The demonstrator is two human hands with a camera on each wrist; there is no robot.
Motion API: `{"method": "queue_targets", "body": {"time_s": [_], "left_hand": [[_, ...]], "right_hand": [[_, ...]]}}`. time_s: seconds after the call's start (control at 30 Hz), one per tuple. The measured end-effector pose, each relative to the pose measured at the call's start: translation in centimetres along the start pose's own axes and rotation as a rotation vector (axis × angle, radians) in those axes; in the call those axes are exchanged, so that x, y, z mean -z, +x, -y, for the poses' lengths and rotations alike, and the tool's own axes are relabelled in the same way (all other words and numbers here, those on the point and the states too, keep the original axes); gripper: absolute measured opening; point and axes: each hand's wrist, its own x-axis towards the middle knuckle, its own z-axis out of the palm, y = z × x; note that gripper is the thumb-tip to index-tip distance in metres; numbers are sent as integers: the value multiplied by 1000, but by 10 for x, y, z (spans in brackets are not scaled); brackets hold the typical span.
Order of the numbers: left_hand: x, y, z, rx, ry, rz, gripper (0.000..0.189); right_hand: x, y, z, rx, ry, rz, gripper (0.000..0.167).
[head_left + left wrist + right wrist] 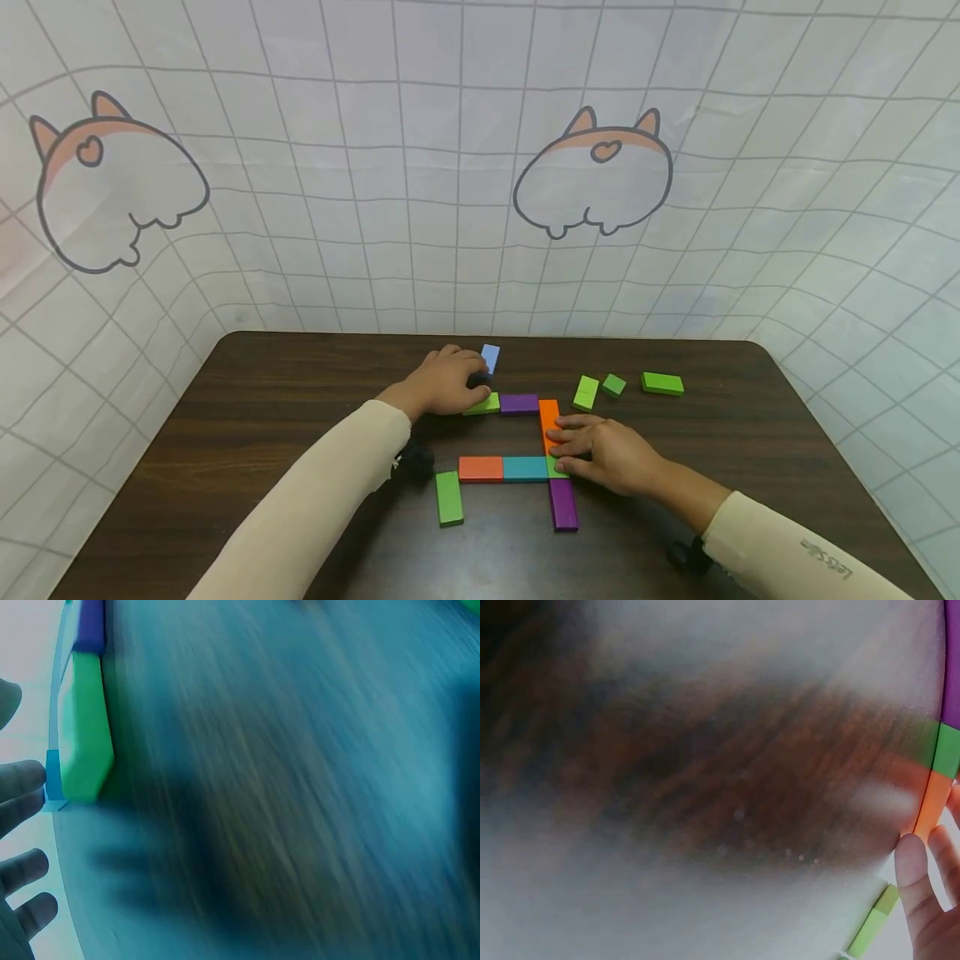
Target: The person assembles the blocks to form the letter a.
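Observation:
My left hand (pixel 447 381) hovers at the far side, its fingers spread and loosely bent. Its fingertips are beside a light blue block (pixel 490 358); whether they touch cannot be told. Below that hand, a green block (pixel 486 404) is partly hidden and adjoins a purple block (pixel 519 404). My right hand (pixel 611 454) rests its extended fingers along an orange block (pixel 549 414) and a small green block (pixel 557 468). From there a teal block (pixel 525 469) and a red-orange block (pixel 481 469) run left, and a second purple block (pixel 563 505) points toward me.
A green block (pixel 449 498) lies at the near left end of the row. Farther right are a light green block (pixel 585 392), a green cube (pixel 613 385) and another green block (pixel 662 383). A grid-patterned cloth (pixel 465 167) hangs behind the dark wooden table (pixel 262 417).

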Motion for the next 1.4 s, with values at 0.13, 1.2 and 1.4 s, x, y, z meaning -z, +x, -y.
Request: {"method": "queue_targets", "body": {"time_s": [0.13, 1.2, 1.4], "left_hand": [[3, -12, 12, 0, -8, -12, 48], [-4, -48, 63, -11, 0, -114, 62], [2, -47, 62, 7, 20, -108, 51]], "right_hand": [[0, -1, 0, -8, -1, -3, 28], [4, -1, 1, -24, 8, 6, 27], [1, 0, 0, -27, 10, 11, 29]]}}
